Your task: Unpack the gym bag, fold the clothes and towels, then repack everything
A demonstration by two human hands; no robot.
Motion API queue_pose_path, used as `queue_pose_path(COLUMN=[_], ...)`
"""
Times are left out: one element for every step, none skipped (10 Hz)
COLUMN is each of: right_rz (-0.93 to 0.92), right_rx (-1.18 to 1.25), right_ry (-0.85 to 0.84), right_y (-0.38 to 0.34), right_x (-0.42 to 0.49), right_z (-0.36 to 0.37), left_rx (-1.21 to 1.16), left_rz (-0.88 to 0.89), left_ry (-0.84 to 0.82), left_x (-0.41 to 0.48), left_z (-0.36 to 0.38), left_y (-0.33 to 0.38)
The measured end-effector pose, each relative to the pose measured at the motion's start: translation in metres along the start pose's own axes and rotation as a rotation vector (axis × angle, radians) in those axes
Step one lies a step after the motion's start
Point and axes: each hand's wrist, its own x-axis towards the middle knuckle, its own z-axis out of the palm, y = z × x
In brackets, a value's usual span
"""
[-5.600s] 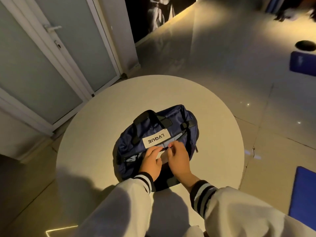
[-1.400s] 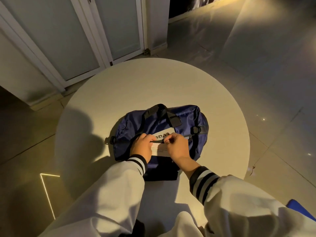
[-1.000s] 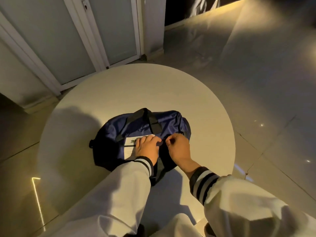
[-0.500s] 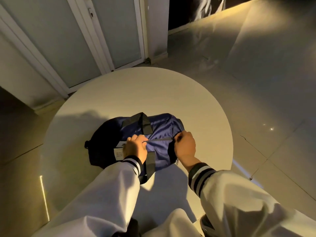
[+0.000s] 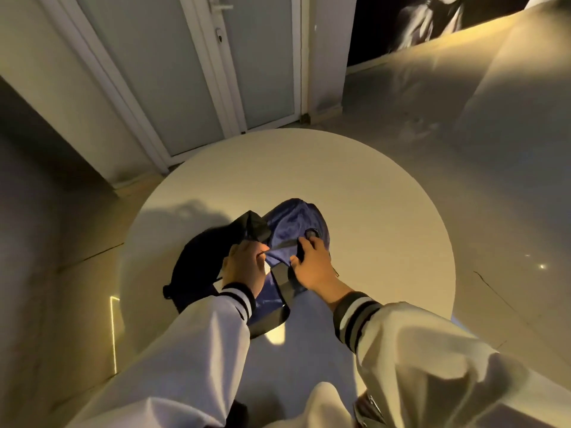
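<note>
- While I watch from the head view, my left hand [image 5: 244, 267] has its fingers closed on the navy gym bag [image 5: 290, 223].
- It lies on the round worktop [image 5: 386, 217], near its front edge.
- My right hand [image 5: 312, 267] rests atop it, fingers curled; grip unclear.

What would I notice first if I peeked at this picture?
You would first spot the dark blue fabric gym bag with black straps, lying near the front of the round white table. Both hands are on it: the left hand grips its left part and the right hand its right end. Behind the table stands a white frosted-glass door.
</note>
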Motion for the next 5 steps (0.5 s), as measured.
queue_pose_path(right_rz=[-0.137,-0.087,-0.009,-0.055,-0.140], right_rx=[-0.291,-0.353,-0.387,-0.391,-0.389], right_ry=[0.018,-0.169,-0.224,-0.150,-0.079], right_y=[-0.017,-0.028,-0.040,-0.062,-0.099], right_x=[-0.004,-0.011,-0.013,-0.011,-0.001], right_z=[0.012,0.023,0.023,0.019,0.009], left_rx=[0.070,0.139,0.085,0.120,0.164], left_rz=[-0.003,-0.051,-0.033,-0.042,-0.106], left_ry=[-0.189,-0.473,-0.527,-0.474,-0.454], left_x=[-0.004,-0.008,-0.011,0.005,0.029], left_z=[0.015,0.034,0.026,-0.004,-0.054], left_y=[-0.018,-0.030,-0.032,-0.030,-0.029])
